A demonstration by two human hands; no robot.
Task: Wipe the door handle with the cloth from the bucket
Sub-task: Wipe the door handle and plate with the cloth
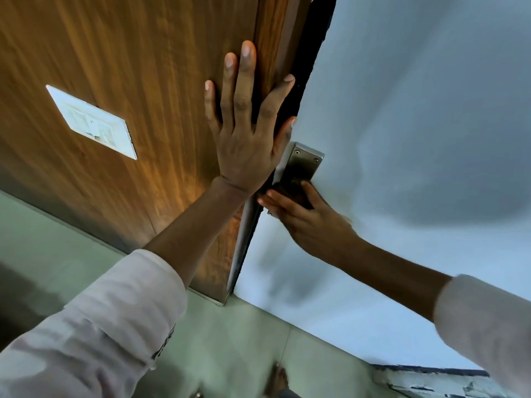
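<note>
A metal door handle plate with two screws is fixed near the edge of a pale blue door. My right hand presses a dark cloth against the lower part of the plate, fingers wrapped around it; the handle's lever is hidden under cloth and hand. My left hand lies flat with fingers spread on the wooden panel beside the door's edge, thumb reaching toward the plate. No bucket is in view.
A white switch plate sits on the wooden panel to the left. A dark gap runs between panel and door. Pale tiled floor lies below, with a bare foot at the bottom edge.
</note>
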